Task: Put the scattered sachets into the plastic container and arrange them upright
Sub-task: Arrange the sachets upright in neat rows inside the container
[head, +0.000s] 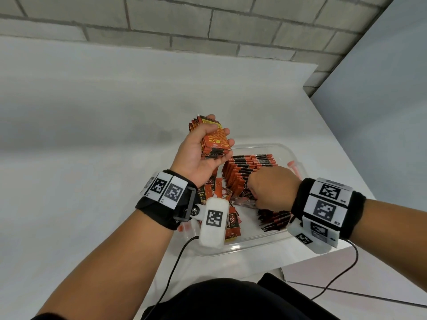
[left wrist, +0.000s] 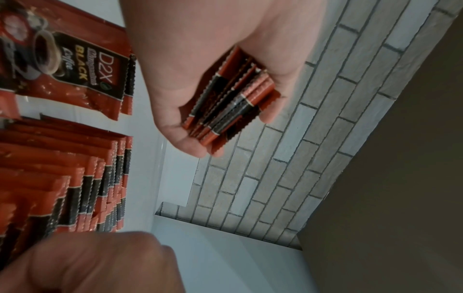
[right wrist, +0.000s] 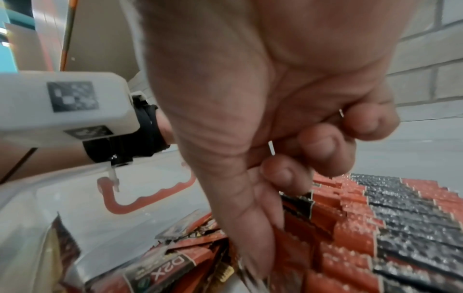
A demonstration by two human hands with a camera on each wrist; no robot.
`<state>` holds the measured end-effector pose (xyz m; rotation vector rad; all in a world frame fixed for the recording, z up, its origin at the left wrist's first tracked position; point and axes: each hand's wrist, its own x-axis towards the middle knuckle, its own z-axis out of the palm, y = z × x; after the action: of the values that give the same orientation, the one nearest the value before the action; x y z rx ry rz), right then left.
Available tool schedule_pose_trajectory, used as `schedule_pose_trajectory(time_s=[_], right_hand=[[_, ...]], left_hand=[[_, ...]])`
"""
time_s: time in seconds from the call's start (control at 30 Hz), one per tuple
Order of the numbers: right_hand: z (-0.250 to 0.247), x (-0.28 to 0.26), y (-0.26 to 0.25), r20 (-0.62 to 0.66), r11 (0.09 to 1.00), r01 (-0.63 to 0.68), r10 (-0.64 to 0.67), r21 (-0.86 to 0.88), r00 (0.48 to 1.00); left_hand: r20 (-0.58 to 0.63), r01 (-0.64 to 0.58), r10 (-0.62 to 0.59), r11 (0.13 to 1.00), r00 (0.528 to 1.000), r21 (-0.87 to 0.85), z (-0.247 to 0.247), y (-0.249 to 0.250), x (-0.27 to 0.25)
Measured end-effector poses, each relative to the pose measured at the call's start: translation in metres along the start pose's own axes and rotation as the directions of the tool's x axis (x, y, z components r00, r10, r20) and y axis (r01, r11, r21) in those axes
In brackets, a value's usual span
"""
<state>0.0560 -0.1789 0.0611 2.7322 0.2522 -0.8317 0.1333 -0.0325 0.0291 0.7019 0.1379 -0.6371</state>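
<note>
A clear plastic container (head: 242,248) sits on the white table. Inside it, a row of red-and-black sachets (head: 245,167) (right wrist: 388,228) (left wrist: 87,188) stands upright. Loose sachets (head: 232,224) (right wrist: 175,267) (left wrist: 75,65) lie flat at the near left, and another bundle (head: 275,218) lies at the near right. My left hand (head: 203,146) (left wrist: 225,69) grips a stack of sachets (head: 213,139) (left wrist: 230,99) above the container's far left corner. My right hand (head: 270,188) (right wrist: 275,188) reaches down inside. Its curled fingers and thumb pinch the nearest sachets of the upright row.
The white table (head: 92,135) extends left and far, ending at a grey brick wall (head: 208,24); its right edge (head: 342,158) drops off close to the container. Orange latches (head: 292,162) (right wrist: 140,200) sit on the container's ends. Cables (head: 175,262) hang from both wrist cameras.
</note>
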Motion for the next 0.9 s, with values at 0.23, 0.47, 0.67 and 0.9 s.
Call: schedule_pose_trajectory(time_s=[0.23,0.47,0.67,0.9], right_hand=[[-0.0018,0.0079,-0.0012,-0.028,0.996,-0.007,0.004,-0.084,1.0],[0.0032,0.0097,0.0027,-0.05,0.996,-0.032,0.028,-0.083,0.998],[0.0002,0.0058,0.0009,-0.069,0.999,-0.035,0.033,-0.032,0.997],[-0.0042,0.0009,0.0012,-0.071,0.997,-0.053,0.058,0.061,0.996]], left_hand=[[0.005,-0.002,0.002,1.0,1.0,0.012,0.0004,0.0005,-0.0005],[-0.001,-0.007,0.007,1.0,1.0,0.008,0.0013,0.0005,-0.0015],[0.001,-0.003,0.003,1.0,1.0,0.023,0.0012,0.0003,-0.0021],[-0.005,0.008,-0.007,0.999,1.0,0.034,0.0025,0.0008,-0.0028]])
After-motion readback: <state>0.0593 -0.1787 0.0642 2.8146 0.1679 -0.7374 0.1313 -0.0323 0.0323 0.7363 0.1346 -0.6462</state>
